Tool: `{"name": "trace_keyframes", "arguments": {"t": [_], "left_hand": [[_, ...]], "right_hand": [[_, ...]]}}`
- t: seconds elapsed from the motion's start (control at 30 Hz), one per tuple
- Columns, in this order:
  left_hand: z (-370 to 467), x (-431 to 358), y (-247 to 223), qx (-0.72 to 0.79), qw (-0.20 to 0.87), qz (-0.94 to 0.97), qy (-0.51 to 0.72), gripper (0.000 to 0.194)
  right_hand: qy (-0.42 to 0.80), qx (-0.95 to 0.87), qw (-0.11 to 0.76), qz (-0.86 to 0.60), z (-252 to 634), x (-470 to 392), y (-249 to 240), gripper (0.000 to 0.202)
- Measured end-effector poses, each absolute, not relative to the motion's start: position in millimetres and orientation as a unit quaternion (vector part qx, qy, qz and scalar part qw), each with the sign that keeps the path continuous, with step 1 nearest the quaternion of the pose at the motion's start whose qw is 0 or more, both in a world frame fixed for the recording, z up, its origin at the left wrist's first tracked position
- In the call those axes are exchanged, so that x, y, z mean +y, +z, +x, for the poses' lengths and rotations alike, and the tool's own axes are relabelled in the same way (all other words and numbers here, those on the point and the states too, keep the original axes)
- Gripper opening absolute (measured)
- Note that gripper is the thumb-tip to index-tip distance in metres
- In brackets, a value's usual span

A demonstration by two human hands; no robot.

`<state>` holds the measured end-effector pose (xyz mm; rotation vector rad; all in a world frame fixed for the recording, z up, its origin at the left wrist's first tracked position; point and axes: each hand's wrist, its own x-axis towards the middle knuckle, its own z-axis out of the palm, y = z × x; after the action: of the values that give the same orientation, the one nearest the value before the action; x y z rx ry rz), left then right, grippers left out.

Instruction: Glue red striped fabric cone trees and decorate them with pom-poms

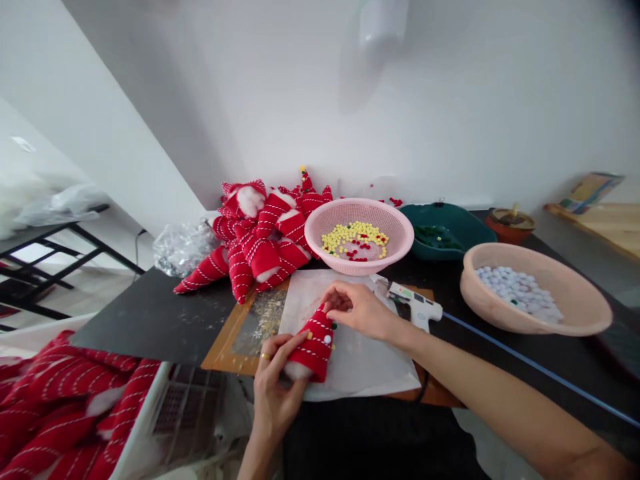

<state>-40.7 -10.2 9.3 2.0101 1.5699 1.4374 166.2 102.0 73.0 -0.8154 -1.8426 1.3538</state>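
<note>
A stuffed red felt cone [314, 357] with white stitched stripes lies tilted over white paper [373, 370]. White stuffing shows at its wide end, and small yellow, white and dark green pom-poms sit on its side. My left hand [277, 373], with a ring on one finger, is wrapped round the lower part of the cone. At the cone's narrow tip, my right hand [357, 310] has its thumb and fingers pinched together. Whether a tiny piece is between them is hidden. A white glue gun [417, 303] lies just right of my right hand.
Red striped cones [263, 250] are heaped at the back left beside crumpled clear plastic [183, 247]. Behind the paper stands a pink basket [320, 250] of yellow and red pom-poms. A green bowl [475, 230], a peach basin [530, 323] of white pom-poms and a blue cord [520, 360] are rightward.
</note>
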Motion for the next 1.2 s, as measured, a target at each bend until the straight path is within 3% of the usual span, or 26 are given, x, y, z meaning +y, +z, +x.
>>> {"name": "trace_keyframes", "arguments": {"t": [1.0,1.2], "left_hand": [[-40,-9,11,0.539,0.108,0.677,0.489,0.046],[-42,-11,15,0.561,0.143,0.652,0.489,0.045]], "right_hand": [[0.427,-0.761,0.356,-0.333,158,88,60,0.031],[0.424,-0.756,0.367,-0.336,170,91,80,0.032]]}}
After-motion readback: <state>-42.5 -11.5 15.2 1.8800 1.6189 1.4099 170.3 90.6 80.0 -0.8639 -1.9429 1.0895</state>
